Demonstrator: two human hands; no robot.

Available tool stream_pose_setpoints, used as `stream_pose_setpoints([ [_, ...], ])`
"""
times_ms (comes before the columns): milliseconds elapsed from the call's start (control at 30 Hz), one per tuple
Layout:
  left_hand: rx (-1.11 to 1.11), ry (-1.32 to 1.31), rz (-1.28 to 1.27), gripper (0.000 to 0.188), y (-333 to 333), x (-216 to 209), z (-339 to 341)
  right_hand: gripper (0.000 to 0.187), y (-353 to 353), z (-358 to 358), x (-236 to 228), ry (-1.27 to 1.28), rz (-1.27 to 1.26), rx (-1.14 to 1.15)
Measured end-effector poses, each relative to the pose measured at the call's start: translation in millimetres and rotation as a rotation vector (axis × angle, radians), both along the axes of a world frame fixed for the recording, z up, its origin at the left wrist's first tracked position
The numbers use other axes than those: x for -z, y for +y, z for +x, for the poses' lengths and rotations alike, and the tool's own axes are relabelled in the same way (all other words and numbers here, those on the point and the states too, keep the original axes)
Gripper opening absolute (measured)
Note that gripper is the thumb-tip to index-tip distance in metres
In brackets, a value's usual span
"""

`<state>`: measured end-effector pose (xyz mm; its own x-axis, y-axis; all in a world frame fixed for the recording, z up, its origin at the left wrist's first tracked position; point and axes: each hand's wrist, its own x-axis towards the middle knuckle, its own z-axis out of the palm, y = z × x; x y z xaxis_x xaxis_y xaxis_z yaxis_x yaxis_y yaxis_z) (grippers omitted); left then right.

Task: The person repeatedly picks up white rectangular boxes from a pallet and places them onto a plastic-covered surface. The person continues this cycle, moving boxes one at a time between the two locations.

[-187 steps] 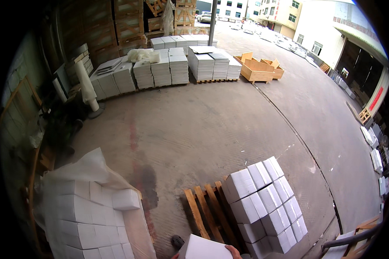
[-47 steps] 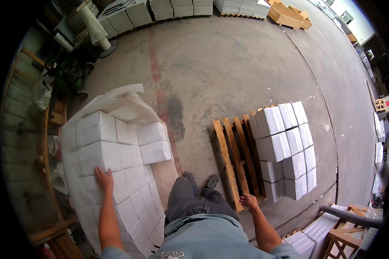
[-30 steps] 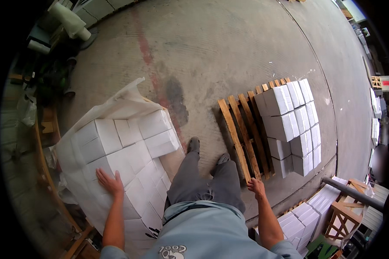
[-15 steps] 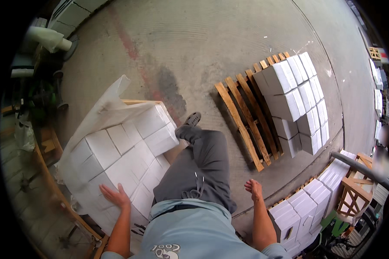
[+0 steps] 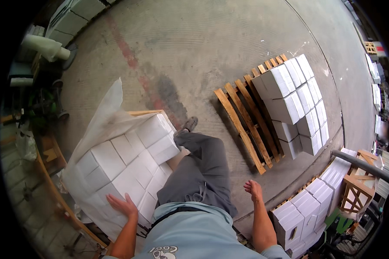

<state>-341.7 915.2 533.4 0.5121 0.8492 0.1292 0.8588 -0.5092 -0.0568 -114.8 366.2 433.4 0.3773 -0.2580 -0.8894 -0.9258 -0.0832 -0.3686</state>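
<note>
My left hand (image 5: 122, 205) is flat with its fingers stretched out, over the near part of a stack of white boxes (image 5: 132, 175) on my left. It holds nothing; whether the palm touches a box I cannot tell. Thin translucent plastic film (image 5: 100, 115) covers the left and far sides of that stack, one corner sticking up. My right hand (image 5: 253, 190) hangs in the air beside my right hip, empty, its fingers loosely bent and apart. Below and beyond it lies a wooden pallet (image 5: 245, 126), whose right part carries stacked white boxes (image 5: 296, 93).
More white cartons (image 5: 304, 205) stand in rows at the lower right, beside a wooden crate (image 5: 359, 184) and a grey pole (image 5: 364, 165). A wooden rail (image 5: 67, 216) runs along the left. Concrete floor (image 5: 194, 56) with a faded red line (image 5: 127, 54) stretches ahead.
The view has shifted slightly, and the left stack sits a little lower and further right in it. My left hand has moved slightly right and down; my right hand stays beside the hip.
</note>
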Motion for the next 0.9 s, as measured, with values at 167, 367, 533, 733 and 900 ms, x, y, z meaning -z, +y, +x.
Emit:
stream_pose_setpoints([
  [167,-0.038,0.01,-0.014,0.076,-5.6,4.1,7.5,0.037,2.9,2.3,7.7,-0.036,0.04,-0.018],
  [367,-0.017,0.02,0.006,0.075,-5.9,-5.5,6.6,0.036,-15.1,-17.4,-14.7,0.042,-0.003,0.007],
  [533,-0.001,0.011,0.0,0.075,-5.8,-2.5,6.5,0.035,-20.0,9.5,-3.1,0.021,0.005,-0.025],
  [733,-0.018,0.05,0.011,0.074,-7.2,-5.7,5.8,0.037,-4.2,0.4,-10.3,0.059,0.016,-0.029],
  [900,0.008,0.041,0.054,0.074,-1.1,-1.4,4.4,0.039,-0.2,17.0,-30.4,0.043,0.044,-0.071],
])
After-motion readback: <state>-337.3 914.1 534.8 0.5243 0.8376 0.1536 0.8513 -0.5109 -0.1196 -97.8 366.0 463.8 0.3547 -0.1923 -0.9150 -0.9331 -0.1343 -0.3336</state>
